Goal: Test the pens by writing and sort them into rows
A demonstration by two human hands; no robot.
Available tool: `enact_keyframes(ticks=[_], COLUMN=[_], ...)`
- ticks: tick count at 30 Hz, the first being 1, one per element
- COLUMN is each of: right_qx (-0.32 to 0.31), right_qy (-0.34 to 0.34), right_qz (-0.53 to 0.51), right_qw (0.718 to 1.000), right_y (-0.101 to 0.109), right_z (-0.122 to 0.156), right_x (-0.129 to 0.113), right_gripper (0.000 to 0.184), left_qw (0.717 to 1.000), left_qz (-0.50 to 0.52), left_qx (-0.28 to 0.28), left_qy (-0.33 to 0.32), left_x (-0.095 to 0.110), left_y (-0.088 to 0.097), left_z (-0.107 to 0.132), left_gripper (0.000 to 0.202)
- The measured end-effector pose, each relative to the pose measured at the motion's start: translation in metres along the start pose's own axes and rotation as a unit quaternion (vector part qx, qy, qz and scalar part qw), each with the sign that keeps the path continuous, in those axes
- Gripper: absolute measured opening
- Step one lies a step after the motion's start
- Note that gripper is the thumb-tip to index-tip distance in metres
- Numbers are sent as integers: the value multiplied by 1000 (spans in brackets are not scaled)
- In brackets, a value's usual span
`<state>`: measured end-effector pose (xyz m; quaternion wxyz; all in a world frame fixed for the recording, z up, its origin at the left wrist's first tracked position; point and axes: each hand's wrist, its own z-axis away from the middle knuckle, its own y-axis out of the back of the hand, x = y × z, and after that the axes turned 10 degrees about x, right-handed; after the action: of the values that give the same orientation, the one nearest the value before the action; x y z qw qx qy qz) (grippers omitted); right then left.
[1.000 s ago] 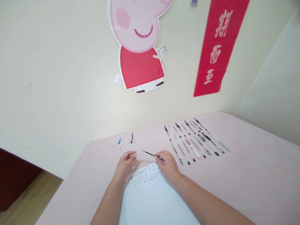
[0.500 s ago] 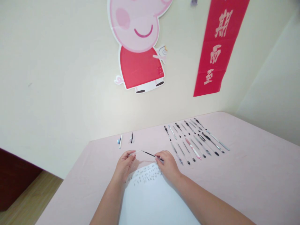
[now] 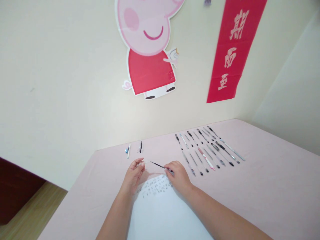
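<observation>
Between the thumb and fingers of my left hand [image 3: 135, 173] is a thin, clear piece [image 3: 146, 163], too faint to name exactly. My right hand [image 3: 178, 172] pinches a dark pen refill [image 3: 157, 164] by its right end, and its pale tip points left at the clear piece. Whether the two touch I cannot tell. Both hands are raised over the top edge of a white sheet of paper [image 3: 165, 213], which carries rows of small handwritten marks. My forearms overlap the sheet's sides.
Right of my hands, several pens and refills [image 3: 206, 159] lie in two slanted rows on the pink tabletop [image 3: 270, 180]. Behind my left hand lie a white pen [image 3: 129, 151] and some small dark pen parts [image 3: 140, 147]. A wall with a pig cutout [image 3: 151, 71] bounds the back.
The refill's tip has shifted slightly down and left. The fingers of my left hand have lifted a little, and the clear piece shows less plainly. The things on the table stay put.
</observation>
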<state>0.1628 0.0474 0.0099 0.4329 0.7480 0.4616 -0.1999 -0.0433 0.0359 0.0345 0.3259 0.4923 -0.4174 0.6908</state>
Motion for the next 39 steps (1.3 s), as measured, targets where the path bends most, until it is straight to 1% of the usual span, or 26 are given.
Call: enact_keyframes(ticks=[3, 7, 13, 16, 23, 32, 39], right_qx=[-7, -10, -12, -11, -11, -3, 6], right_qy=[9, 15, 10, 10, 8, 9, 12], right_qz=[5, 8, 11, 9, 7, 3, 2], right_qw=[1000, 1000, 1000, 1000, 1000, 1000, 1000], right_y=[0, -1, 0, -1, -1, -2, -2], right_z=[0, 1, 1, 1, 2, 1, 1], right_x=[0, 1, 0, 0, 1, 1, 1], right_gripper=[16, 17, 17, 17, 17, 17, 16], left_qw=[1000, 999, 999, 999, 999, 999, 998], left_qz=[10, 32, 29, 36, 44, 31, 54], left_qx=[7, 17, 13, 12, 18, -1, 7], left_qy=[4, 3, -17, -15, -4, 20, 20], left_x=[1, 1, -1, -1, -3, -1, -2], left_y=[0, -3, -4, -3, -4, -13, -15], left_z=[0, 1, 0, 0, 1, 9, 10], left_gripper=[44, 39, 30, 29, 31, 40, 32])
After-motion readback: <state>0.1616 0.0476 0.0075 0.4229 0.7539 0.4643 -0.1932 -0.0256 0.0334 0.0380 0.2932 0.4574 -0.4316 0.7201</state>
